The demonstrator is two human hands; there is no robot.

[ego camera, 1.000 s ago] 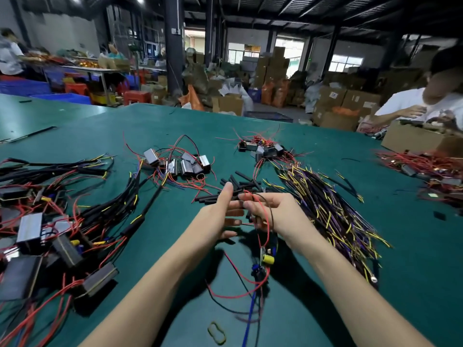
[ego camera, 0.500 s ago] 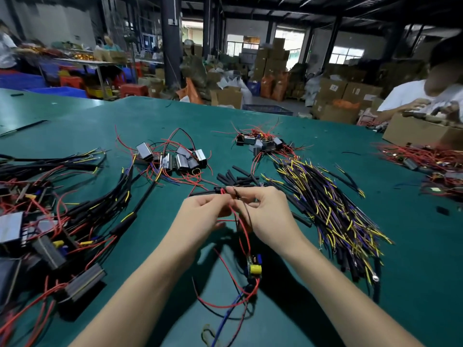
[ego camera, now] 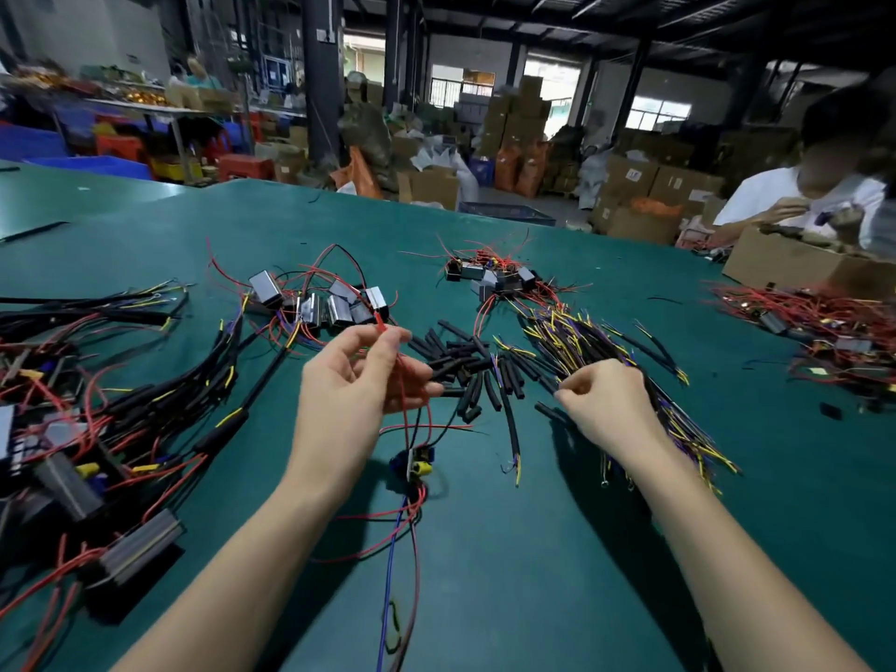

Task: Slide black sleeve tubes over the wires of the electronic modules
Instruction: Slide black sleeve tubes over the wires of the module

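Many wire piles (ego camera: pixel 606 351) – green table (ego camera: pixel 557 550), warehouse bkgd

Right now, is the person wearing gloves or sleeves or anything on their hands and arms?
No. Both the left hand and the right hand are bare, with no gloves, rings or watch showing. Both forearms are bare too, and no sleeve reaches into view.

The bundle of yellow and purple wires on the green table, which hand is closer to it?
Right. The right hand reaches down at the near edge of the yellow and purple wire bundle; the left hand is off to its left, pinching red wires.
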